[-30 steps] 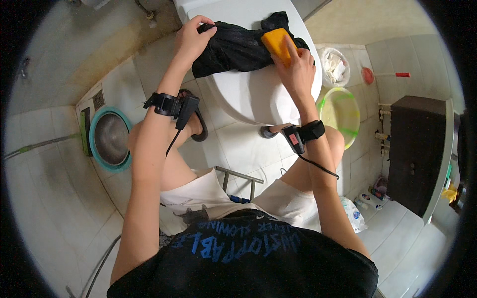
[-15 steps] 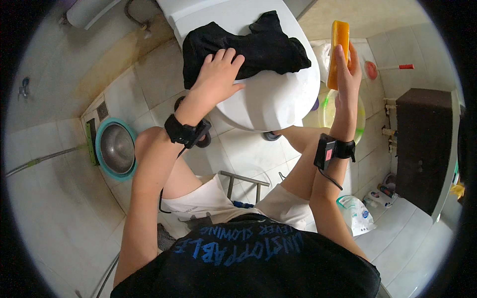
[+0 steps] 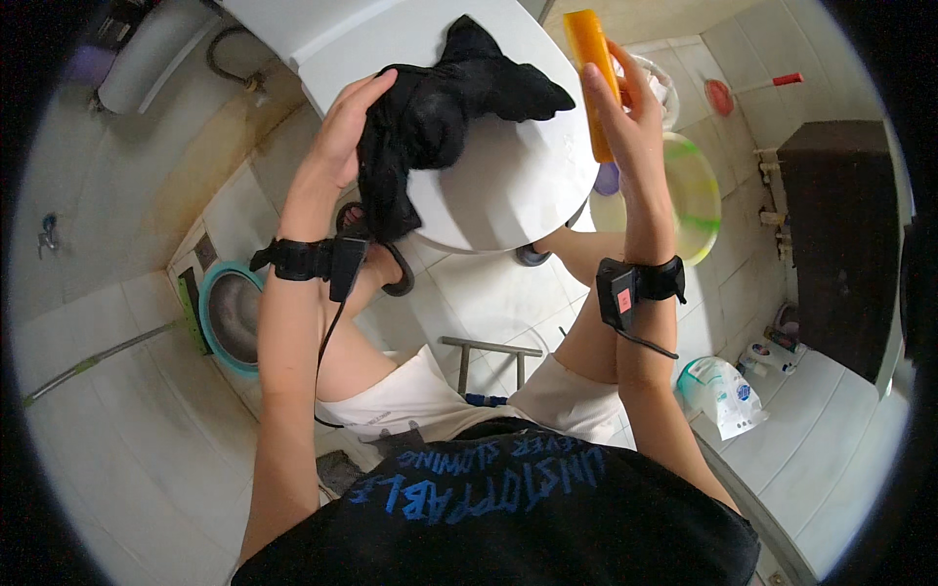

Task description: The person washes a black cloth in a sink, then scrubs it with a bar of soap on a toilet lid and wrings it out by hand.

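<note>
A crumpled black garment [image 3: 430, 117] lies over the white toilet lid [image 3: 508, 186], one end trailing past the lid's left edge. My left hand [image 3: 342, 132] grips the garment's left side, fingers together along its edge; part of the grip is hidden by the fabric. Upright in my right hand [image 3: 630, 122] is a long orange bar of soap [image 3: 589, 88], held between thumb and fingers just off the lid's right side.
A teal-rimmed metal basin [image 3: 233, 317] is on the floor at the left. To the right stand a pale green-and-white basin [image 3: 696, 200] and a bin with a white liner [image 3: 662, 93]. Farther right are a dark cabinet [image 3: 840, 244] and a white plastic pack [image 3: 723, 396].
My left hand has moved from lying flat on the garment to its left edge, and the fabric is bunched and shifted leftward. My right hand has brought the soap left.
</note>
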`<state>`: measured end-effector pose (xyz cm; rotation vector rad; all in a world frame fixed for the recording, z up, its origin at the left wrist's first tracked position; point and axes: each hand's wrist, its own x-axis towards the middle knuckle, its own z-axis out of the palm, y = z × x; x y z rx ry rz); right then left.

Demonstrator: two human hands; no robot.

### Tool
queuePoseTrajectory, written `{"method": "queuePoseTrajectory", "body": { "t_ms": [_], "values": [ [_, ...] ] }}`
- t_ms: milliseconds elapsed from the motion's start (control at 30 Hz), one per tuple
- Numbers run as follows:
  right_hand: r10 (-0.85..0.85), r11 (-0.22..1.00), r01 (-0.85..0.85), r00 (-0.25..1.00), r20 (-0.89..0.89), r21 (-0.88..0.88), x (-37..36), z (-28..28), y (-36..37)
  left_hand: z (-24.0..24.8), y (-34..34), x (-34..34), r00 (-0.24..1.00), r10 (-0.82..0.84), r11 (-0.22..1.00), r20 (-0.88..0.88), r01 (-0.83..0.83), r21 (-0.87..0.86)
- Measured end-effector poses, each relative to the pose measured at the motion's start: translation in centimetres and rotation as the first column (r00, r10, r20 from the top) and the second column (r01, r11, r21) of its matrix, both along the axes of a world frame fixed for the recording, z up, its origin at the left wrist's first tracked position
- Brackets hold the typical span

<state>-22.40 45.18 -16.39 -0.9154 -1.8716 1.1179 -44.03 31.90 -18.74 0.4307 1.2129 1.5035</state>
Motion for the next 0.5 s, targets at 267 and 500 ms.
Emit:
{"method": "queuePoseTrajectory", "body": {
  "t_ms": [267, 500],
  "values": [
    [0.102, 0.976, -0.15, 0.954, 0.281, 0.157, -3.5, -3.0, -4.6, -0.3, 0.3, 1.4, 0.999, 0.01, 0.999, 0.044, -0.008, -0.047],
    [-0.024, 0.928, -0.16, 0.877, 0.48, 0.337, -4.6, -6.1, -3.9, -1.8, -1.2, -0.2, 0.981, 0.19, 0.962, -0.046, -0.195, -0.189]
  ]
}}
